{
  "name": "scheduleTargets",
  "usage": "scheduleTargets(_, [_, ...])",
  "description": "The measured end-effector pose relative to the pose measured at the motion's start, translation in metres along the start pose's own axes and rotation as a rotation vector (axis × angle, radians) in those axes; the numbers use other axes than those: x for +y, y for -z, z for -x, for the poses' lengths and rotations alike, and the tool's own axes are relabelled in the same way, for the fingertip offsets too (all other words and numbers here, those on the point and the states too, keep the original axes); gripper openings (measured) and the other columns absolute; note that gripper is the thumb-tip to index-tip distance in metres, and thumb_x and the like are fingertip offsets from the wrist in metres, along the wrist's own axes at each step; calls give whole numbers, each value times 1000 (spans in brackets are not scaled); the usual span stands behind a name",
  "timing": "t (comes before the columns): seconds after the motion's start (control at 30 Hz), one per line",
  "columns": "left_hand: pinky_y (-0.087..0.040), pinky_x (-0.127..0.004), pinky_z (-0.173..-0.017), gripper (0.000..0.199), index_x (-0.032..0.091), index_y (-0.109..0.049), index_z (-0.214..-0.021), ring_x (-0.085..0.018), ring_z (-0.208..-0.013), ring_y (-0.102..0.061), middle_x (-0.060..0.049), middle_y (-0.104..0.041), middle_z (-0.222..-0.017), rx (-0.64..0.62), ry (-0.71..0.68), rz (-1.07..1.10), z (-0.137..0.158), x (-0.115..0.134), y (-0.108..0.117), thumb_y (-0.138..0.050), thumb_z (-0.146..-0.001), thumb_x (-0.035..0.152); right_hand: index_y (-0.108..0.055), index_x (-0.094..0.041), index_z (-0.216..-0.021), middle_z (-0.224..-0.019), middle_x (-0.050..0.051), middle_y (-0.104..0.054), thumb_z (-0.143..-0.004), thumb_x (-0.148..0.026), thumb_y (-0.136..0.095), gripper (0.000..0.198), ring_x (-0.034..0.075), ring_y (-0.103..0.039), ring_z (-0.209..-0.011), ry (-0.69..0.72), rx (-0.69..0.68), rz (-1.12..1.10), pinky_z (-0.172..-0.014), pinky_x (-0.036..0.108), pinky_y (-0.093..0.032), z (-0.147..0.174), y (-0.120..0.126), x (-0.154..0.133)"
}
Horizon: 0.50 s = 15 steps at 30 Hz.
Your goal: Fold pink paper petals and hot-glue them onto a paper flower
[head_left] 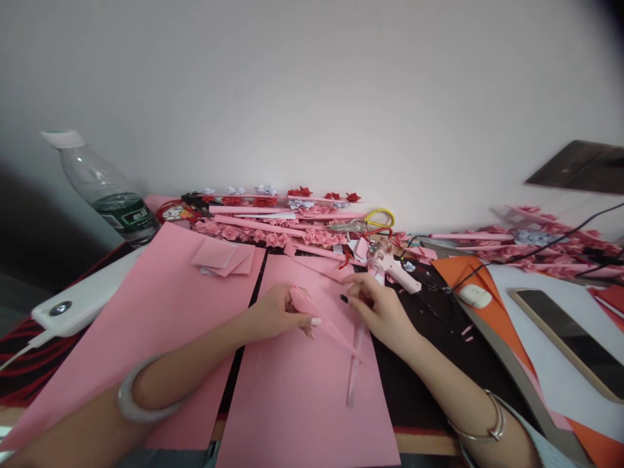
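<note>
My left hand point(275, 315) pinches a folded piece of pink paper point(305, 302) between thumb and fingers. From that piece a narrow pink tail slants down to the right. My right hand point(377, 309) is just right of it, thumb and index finger apart, with nothing visible between them. Beneath both hands lies a large pink sheet point(302, 403). On this sheet, below my right hand, rests a thin pink paper strip point(351, 380). Part of the folded piece is hidden by my left fingers.
Small pink squares point(227, 257) lie on another pink sheet point(170, 338) at left. Behind are paper flowers point(273, 233), scissors point(361, 225) and a glue gun point(397, 270). A water bottle point(104, 188), a white device point(82, 296) and a phone point(570, 338) flank the work area.
</note>
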<state>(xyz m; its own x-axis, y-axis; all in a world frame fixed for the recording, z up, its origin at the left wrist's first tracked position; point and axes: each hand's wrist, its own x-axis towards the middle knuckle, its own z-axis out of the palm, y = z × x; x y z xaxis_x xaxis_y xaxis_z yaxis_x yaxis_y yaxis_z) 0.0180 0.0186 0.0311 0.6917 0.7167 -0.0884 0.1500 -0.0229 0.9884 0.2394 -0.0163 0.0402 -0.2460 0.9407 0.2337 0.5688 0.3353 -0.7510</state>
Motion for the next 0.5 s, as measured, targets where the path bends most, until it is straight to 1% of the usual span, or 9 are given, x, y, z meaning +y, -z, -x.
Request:
scheduleTargets(0.03, [-50,-21,-61,15,11,-68,-69,-13,-62,-64,-3,-66,-66,12,15,4,0,0,-2,-69,-72,26,-49,-20,-100,-70,-2,-52,-84,-20,-48,16,11,-45,-56,23,-43,-17,-54,23,-35,1,-2,-3])
scheduleTargets(0.07, [-50,-21,-59,15,11,-68,-70,-13,-61,-64,-2,-66,-64,18,27,10,0,1,-4,-69,-71,26,-49,-20,-99,-71,-2,-52,-84,-22,-51,16,10,-44,-55,47,-93,-20,-53,22,-35,3,-5,-7])
scheduleTargets(0.1, [-50,-21,-58,15,11,-68,-72,-13,-60,-64,-2,-66,-63,14,35,15,1,0,-6,-70,-71,27,-50,-20,-92,-69,-3,-50,-82,-26,-55,12,10,-43,-54,67,-137,-9,-52,22,-33,5,-9,-10])
scheduleTargets(0.17, [-49,-21,-56,16,12,-69,-75,-13,-60,-64,-2,-66,-63,-16,30,30,1,-1,-10,-70,-72,28,-48,-20,-76,-65,-4,-46,-80,-31,-60,17,9,-39,-52,88,-189,11,-49,22,-30,9,-16,-15])
scheduleTargets(0.23, [-50,-21,-56,16,12,-69,-76,-13,-61,-64,-2,-66,-64,-53,5,44,2,-2,-13,-69,-73,28,-44,-20,-69,-60,-5,-42,-81,-32,-59,23,9,-36,-51,80,-201,11,-47,21,-27,11,-22,-17])
scheduleTargets(0.33, [-51,-21,-58,14,13,-70,-78,-13,-62,-65,-1,-65,-67,-88,-18,56,2,-3,-15,-67,-75,26,-41,-19,-63,-55,-6,-39,-83,-29,-56,27,8,-33,-49,52,-198,-25,-47,21,-25,12,-26,-15])
scheduleTargets(0.5, [-53,-24,-62,15,11,-69,-79,-15,-64,-66,-2,-64,-70,-132,5,102,2,-1,-14,-65,-76,25,-39,-19,-59,-52,-7,-34,-85,-31,-52,32,7,-29,-48,28,-174,-47,-46,21,-24,12,-26,-11])
